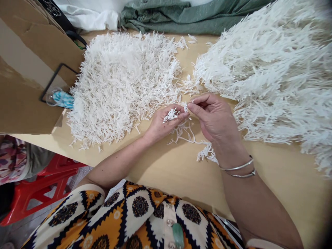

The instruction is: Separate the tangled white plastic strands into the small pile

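Small white branched plastic pieces (171,114) lie in the palm of my left hand (166,121), whose thumb and forefinger pinch another such piece (185,108). My right hand (212,116) meets it there, thumb and forefinger closed at the same piece. Below the hands, a white stringy strand (193,138) with branched tips rests on the table, partly behind my right wrist. Left of my hands spreads a broad heap of short white pieces (124,83). To the right rises a taller pile of longer white branched strands (272,76).
A cardboard box (31,76) stands at the table's left edge, with a blue-and-white object (63,99) beside it. Green cloth (176,17) and white cloth (88,19) lie along the back. A red stool (44,186) is at lower left, below the wooden table (160,173).
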`<state>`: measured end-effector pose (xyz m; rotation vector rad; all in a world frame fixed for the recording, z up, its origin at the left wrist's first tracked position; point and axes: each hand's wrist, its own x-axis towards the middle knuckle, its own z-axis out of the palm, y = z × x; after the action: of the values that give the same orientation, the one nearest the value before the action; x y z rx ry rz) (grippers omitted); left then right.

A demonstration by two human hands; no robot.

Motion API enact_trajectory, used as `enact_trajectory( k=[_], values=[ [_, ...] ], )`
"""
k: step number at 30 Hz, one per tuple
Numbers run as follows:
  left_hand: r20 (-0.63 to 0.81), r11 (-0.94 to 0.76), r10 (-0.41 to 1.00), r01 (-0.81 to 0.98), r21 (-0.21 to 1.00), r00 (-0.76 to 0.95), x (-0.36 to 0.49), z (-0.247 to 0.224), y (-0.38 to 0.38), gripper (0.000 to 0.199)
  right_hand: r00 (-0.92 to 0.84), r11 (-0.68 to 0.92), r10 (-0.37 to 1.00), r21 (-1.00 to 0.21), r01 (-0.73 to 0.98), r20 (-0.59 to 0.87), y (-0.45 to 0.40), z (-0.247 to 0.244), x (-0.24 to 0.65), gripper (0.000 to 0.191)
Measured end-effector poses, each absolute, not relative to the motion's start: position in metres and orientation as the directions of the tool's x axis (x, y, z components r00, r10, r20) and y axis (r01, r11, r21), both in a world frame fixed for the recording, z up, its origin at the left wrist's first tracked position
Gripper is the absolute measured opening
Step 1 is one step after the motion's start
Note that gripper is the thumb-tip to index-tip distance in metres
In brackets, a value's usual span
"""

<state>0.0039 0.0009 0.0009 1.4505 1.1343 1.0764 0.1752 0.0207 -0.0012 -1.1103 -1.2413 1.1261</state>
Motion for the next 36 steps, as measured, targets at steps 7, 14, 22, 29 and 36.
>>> enact_trajectory(
  k=[7,14,22,29,36],
  values=[
    [0.072,-0.148,0.918,0.168,0.975,0.389,0.002,0.012,-0.002,0.046,0.244,0.157,0.955,-0.985,0.073,0.170,0.034,-0.021,0.188,0.026],
    [0.128,-0.202,0.917,0.164,0.966,0.377,0.002,0.009,-0.007,0.038,0.230,0.126,0.964,-0.991,0.054,0.136,0.036,-0.015,0.195,0.022],
    [0.140,-0.201,0.936,0.163,0.966,0.321,0.003,0.003,-0.007,0.038,0.111,0.235,0.960,-0.954,0.187,0.258,0.024,0.004,0.186,0.016],
    [0.191,-0.280,0.904,0.193,0.940,0.383,0.001,0.003,-0.003,0.048,-0.182,0.069,0.982,-0.990,0.121,0.046,0.012,0.020,0.177,0.026],
    [0.171,-0.285,0.890,0.223,0.932,0.424,0.002,0.013,-0.004,0.048,0.160,0.083,0.979,-0.967,0.239,0.123,0.021,-0.006,0.179,0.023]
  ],
)
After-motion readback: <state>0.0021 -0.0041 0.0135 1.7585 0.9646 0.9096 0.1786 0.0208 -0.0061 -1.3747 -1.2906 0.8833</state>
